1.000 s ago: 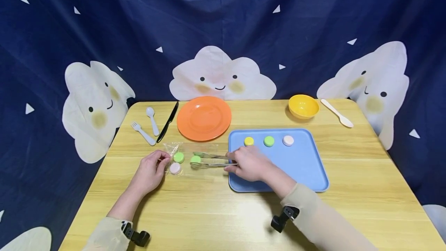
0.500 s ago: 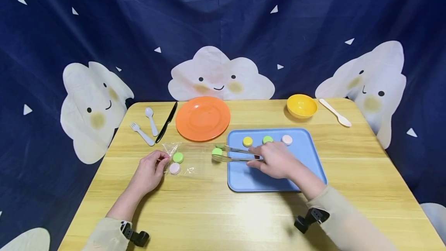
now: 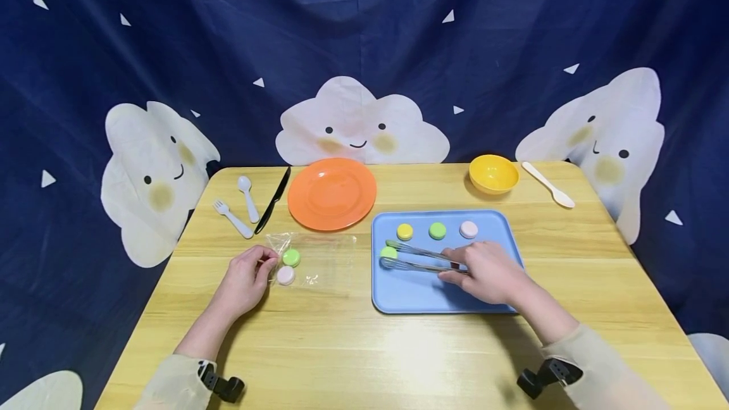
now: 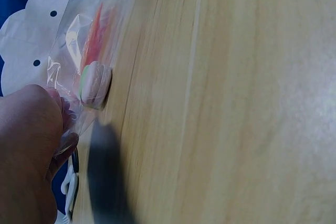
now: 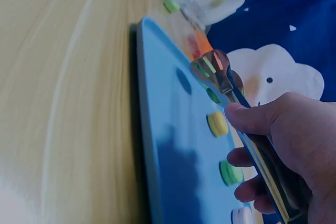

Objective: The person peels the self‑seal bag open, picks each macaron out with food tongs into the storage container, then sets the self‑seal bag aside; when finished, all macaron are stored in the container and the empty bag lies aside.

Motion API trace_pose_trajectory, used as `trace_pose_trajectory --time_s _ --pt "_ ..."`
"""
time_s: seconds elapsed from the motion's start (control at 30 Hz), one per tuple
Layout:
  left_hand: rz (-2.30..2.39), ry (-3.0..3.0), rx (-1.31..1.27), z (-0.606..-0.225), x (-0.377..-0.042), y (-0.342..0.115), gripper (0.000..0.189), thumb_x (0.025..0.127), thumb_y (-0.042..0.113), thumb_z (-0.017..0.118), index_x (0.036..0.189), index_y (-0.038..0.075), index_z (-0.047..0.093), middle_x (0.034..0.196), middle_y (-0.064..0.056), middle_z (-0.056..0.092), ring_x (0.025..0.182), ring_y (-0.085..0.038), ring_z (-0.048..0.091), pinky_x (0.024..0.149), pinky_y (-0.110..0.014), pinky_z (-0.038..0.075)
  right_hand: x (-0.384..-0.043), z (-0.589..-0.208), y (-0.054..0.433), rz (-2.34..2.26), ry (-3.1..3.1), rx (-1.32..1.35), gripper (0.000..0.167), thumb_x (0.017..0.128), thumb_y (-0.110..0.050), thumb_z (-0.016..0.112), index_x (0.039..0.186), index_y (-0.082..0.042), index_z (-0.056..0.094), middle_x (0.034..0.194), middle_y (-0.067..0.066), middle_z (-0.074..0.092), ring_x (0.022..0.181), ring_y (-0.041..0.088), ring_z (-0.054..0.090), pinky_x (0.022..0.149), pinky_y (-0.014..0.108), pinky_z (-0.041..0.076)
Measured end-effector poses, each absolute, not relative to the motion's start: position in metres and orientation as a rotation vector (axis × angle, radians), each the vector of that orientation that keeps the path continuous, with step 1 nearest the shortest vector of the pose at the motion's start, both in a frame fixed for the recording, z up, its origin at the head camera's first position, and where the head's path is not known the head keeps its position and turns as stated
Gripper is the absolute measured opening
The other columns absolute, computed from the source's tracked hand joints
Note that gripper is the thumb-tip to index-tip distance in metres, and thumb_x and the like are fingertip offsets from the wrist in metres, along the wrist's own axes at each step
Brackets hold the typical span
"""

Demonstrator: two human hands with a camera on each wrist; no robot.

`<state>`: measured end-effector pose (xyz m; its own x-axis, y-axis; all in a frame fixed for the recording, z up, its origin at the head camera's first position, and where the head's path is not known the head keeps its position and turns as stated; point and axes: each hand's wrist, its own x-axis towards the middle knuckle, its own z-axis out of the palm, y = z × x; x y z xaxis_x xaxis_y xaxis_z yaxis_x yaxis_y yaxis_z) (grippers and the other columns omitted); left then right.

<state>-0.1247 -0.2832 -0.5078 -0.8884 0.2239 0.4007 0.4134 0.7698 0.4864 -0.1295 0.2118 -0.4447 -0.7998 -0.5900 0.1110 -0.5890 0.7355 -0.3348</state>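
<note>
My right hand [image 3: 484, 274] grips metal tongs [image 3: 424, 259], whose slotted heads pinch a green macaron [image 3: 388, 254] over the left part of the blue tray [image 3: 444, 299]. In the right wrist view, a shadow lies on the tray beneath the tong heads [image 5: 212, 69]. Along the tray's far side sit a yellow macaron [image 3: 405, 231], a second green one and a pale pink macaron [image 3: 469, 229]. My left hand [image 3: 247, 277] pinches the edge of a clear plastic bag [image 3: 330, 264] lying on the table. Inside that bag are a green macaron [image 3: 291, 257] and a pale pink macaron [image 3: 286, 275].
An orange plate [image 3: 332, 193] stands behind the bag. Left of it lie a black knife [image 3: 274, 200], a pale spoon [image 3: 248, 198] and a pale fork [image 3: 233, 219]. At the back right are a yellow bowl [image 3: 493, 174] and a cream spoon [image 3: 548, 184].
The right hand has moved right with the tongs, carrying the green macaron out of the bag and over the tray. My left hand has stayed at the bag's edge.
</note>
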Motion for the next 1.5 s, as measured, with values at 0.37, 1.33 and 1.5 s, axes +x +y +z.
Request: trace_pose_trajectory --time_s 0.37,1.33,1.5 --pt "-0.845 -2.651 -0.464 -0.508 -0.122 -0.286 0.011 0.096 -0.004 0.074 0.098 0.005 0.069 0.092 -0.005 0.069 0.083 -0.019 0.067 0.071 -0.043 0.058 -0.118 -0.453 0.237 -0.532 2.927 -0.889 0.037 0.095 -0.040 0.080 0.120 -0.012 0.080 0.074 -0.016 0.064 0.056 0.002 0.043 0.052 0.028 0.033" --pt "-0.875 -2.668 -0.457 -0.508 -0.125 -0.287 0.007 0.100 0.000 0.072 0.101 0.007 0.070 0.094 -0.006 0.071 0.087 -0.021 0.068 0.074 -0.043 0.058 -0.140 -0.452 0.148 -0.603 2.853 -1.158 0.020 0.097 -0.040 0.078 0.094 -0.021 0.071 0.066 -0.016 0.052 0.058 0.006 0.047 0.051 0.030 0.040" --pt "-0.879 -2.667 -0.462 -0.506 -0.125 -0.286 0.007 0.100 -0.001 0.071 0.101 0.006 0.070 0.095 -0.007 0.071 0.088 -0.022 0.069 0.075 -0.044 0.058 -0.149 -0.454 0.123 -0.564 2.832 -1.196 0.022 0.099 -0.040 0.076 0.088 -0.025 0.063 0.063 -0.015 0.046 0.057 0.009 0.046 0.051 0.032 0.039"
